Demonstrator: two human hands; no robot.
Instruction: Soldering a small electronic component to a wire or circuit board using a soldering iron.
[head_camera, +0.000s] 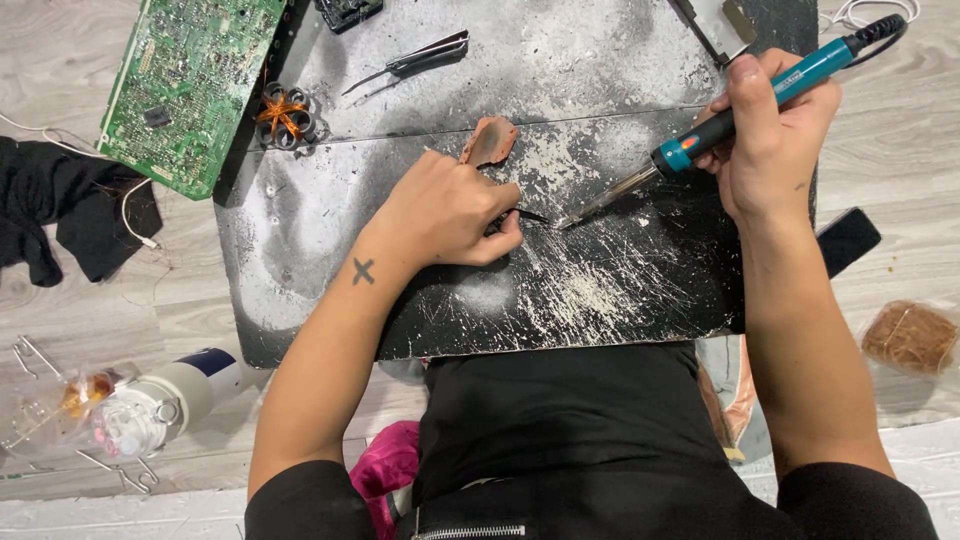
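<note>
Soldering a small dark part, the person pins it under the left hand (445, 215) while the right hand (775, 135) brings the soldering iron (700, 135) in from the right edge of the board (400, 70). The left fingers (500, 232) are clenched on a thin black wire or lead (530, 215) that pokes out toward the iron's tip; what exactly it is cannot be told. The right fingers are wrapped tight around the teal and black handle, thumb on top, cord trailing off the far right corner.

To do this well, the tip should likely touch only the end of the lead, with the left fingertips kept back from the hot metal and both wrists resting steady on the board.

The board is a dark flat slab, scuffed and speckled with pale scratches and silvery smears. Near its middle lies a reddish-brown, waxy-looking lump (490, 140). Metal tweezers (415, 60) lie near the far edge, and a small coil of copper windings (285, 115) sits at the left edge beside a green circuit board (185, 85). The board rests on a pale wood-grain floor (900, 160).
</note>
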